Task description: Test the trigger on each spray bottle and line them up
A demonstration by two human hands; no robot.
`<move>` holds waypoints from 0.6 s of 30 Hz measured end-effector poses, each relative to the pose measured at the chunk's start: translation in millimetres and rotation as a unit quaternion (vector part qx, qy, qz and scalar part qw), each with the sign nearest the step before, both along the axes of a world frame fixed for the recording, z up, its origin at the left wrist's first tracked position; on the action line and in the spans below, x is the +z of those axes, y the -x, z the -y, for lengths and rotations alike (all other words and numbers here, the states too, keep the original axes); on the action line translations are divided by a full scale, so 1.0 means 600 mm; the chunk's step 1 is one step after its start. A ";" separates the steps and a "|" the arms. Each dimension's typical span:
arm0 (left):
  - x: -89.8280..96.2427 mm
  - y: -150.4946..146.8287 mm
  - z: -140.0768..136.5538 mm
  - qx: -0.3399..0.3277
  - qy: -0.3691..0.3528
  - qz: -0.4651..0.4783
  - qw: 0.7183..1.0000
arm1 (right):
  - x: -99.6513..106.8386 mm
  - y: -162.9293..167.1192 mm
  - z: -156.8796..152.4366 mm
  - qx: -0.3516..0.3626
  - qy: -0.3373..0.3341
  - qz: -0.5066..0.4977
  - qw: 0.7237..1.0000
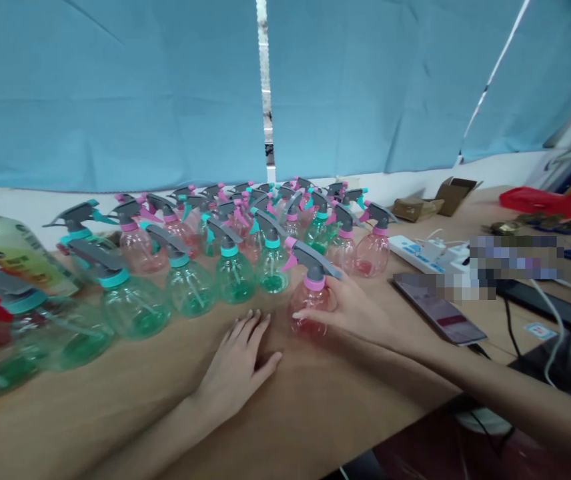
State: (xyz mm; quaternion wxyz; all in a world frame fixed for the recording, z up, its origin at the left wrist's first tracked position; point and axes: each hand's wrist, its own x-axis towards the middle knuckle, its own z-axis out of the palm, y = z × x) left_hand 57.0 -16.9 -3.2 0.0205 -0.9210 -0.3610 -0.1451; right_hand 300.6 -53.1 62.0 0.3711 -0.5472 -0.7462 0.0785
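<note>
One bottle [310, 299] partly behind right hand [354, 309]

blue curtain [165, 100] behind | phone [443, 312] near white power strip [412, 252] | open cardboard box [455, 197]

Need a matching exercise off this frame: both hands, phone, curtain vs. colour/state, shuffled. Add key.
Column one:
1. Left hand
2. Right hand
3. Phone
4. Curtain

Column two:
A. Blue, hanging at the back
B. Screen up on the table
C. Palm down, holding nothing
D. Wrapped around a pink bottle

Pairs: 1-C, 2-D, 3-B, 4-A
</note>
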 end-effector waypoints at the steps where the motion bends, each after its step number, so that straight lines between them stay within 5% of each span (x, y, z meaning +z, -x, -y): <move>1: 0.000 0.000 0.000 0.004 0.003 0.003 1.000 | 0.005 -0.006 -0.001 -0.014 0.002 0.005 1.000; 5: 0.001 -0.002 -0.002 0.024 0.017 0.025 0.999 | 0.015 -0.032 -0.020 -0.066 0.044 0.005 0.997; 12: 0.000 -0.018 -0.015 0.028 0.029 0.057 0.998 | -0.010 -0.056 -0.086 -0.043 -0.011 -0.057 0.997; 18: 0.001 -0.032 -0.033 0.021 0.049 0.059 0.997 | -0.007 -0.055 -0.107 -0.038 0.007 -0.058 0.998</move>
